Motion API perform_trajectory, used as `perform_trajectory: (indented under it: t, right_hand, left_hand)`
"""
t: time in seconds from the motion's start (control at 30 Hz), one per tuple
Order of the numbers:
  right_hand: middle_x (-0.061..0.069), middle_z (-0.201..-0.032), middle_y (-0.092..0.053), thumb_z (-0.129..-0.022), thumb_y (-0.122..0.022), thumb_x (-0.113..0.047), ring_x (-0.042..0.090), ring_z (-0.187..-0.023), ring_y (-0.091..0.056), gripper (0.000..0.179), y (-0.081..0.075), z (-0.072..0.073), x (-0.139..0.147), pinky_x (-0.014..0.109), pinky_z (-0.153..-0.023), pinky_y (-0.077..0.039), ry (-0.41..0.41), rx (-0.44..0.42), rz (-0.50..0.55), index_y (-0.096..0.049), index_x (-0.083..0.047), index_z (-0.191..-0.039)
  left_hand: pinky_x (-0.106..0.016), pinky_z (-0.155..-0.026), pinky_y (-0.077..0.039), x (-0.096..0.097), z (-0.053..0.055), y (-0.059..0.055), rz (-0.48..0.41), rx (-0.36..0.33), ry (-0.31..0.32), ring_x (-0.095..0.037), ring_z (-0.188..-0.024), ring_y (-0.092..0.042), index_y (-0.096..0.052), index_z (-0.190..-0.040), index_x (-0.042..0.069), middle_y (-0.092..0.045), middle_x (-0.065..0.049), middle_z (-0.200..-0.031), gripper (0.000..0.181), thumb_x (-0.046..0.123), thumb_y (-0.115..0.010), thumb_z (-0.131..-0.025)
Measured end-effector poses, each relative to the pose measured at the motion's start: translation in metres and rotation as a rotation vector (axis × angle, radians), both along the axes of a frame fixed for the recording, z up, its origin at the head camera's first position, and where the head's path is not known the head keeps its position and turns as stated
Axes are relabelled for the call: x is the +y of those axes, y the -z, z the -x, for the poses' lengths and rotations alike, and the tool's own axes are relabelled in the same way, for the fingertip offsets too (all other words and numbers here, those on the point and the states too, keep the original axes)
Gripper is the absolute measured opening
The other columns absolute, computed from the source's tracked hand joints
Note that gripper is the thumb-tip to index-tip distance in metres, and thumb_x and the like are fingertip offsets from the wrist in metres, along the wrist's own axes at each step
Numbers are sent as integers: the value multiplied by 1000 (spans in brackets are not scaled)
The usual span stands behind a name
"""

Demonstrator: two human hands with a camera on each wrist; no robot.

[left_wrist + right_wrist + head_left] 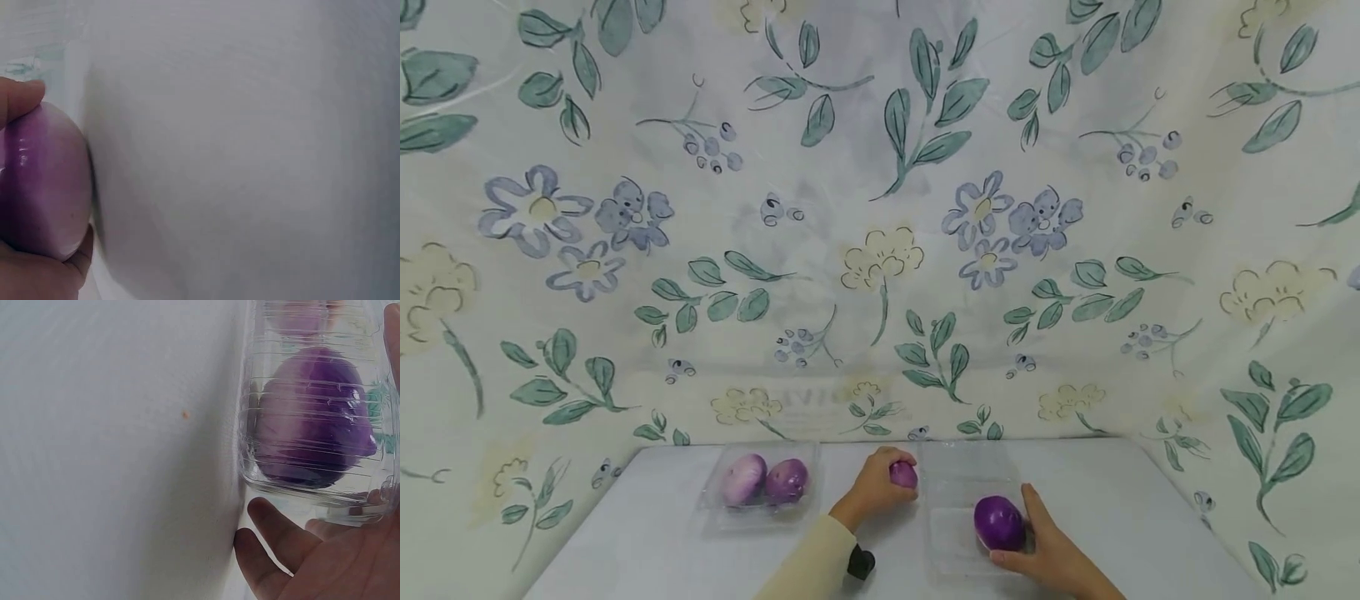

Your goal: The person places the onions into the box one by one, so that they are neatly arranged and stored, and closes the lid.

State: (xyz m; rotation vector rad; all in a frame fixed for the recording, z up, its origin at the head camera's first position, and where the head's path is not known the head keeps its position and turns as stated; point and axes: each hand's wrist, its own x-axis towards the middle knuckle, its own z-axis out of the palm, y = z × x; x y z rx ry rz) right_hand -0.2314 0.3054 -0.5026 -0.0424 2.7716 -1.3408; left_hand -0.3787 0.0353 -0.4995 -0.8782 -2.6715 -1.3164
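Note:
My left hand (880, 483) grips a purple onion (903, 475) low over the table. In the left wrist view the fingers and thumb wrap this onion (47, 181), purple fading to white. A larger dark purple onion (998, 523) sits in an open clear plastic box (951, 542). My right hand (1048, 542) is at this box's right side, thumb and fingers spread around the onion's near right. In the right wrist view the onion (312, 419) shows through the ribbed wall, and the fingers (275, 528) extend outside the box.
On the left stands another clear plastic box (715, 517) with two purple onions (786, 481) in it. A small black object (861, 562) is by the left sleeve. The white table (632, 533) meets a floral-patterned cloth (880, 217) at the back.

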Motion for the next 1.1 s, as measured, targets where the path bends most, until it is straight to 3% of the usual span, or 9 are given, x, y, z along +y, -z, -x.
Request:
perform_trajectory:
  t: [0.33, 0.53, 0.77, 0.97, 1.1]
  right_hand:
    - [36, -159, 2, -77, -83, -39, 54, -146, -7, 125, -5, 2, -1, 67, -115, -11, -5, 24, -9, 3, 11, -153]
    - [36, -159, 0, -77, -83, -41, 55, -145, -11, 126, 0, 0, -2, 68, -115, -12, 14, 9, 0, 2, 10, -154]
    - [38, -157, 0, -77, -83, -44, 59, -143, -8, 128, 9, -8, -3, 73, -111, -14, 48, -102, 51, 5, 8, -154]
    - [38, -158, -1, -77, -82, -45, 59, -143, -9, 127, 7, -3, -5, 73, -111, -14, 54, -88, 51, 4, 7, -154]
    - [38, -158, -2, -77, -82, -45, 59, -143, -10, 127, 0, 2, -7, 73, -111, -15, 50, -74, 37, 4, 8, -154]
  left_hand:
    - [-48, -88, -54, -7, -5, -11, 54, -6, -14, -29, -103, -58, -69, -103, 5, -63, -16, -114, 39, 11, -85, -68]
    - [-44, -85, -55, -10, -12, -16, 15, 38, -9, -28, -103, -59, -69, -106, 6, -64, -15, -115, 39, 11, -84, -70]
    - [-35, -80, -55, -4, -28, -17, -38, 83, 55, -26, -101, -59, -68, -106, 7, -65, -13, -114, 39, 12, -84, -71]
    - [-38, -81, -56, 0, -32, -32, -105, 81, 52, -25, -103, -59, -68, -108, 8, -63, -12, -118, 41, 13, -84, -71]
    - [-27, -80, -54, 9, -35, -46, -98, 78, 131, -21, -104, -59, -68, -111, 11, -63, -7, -120, 42, 15, -84, -72]
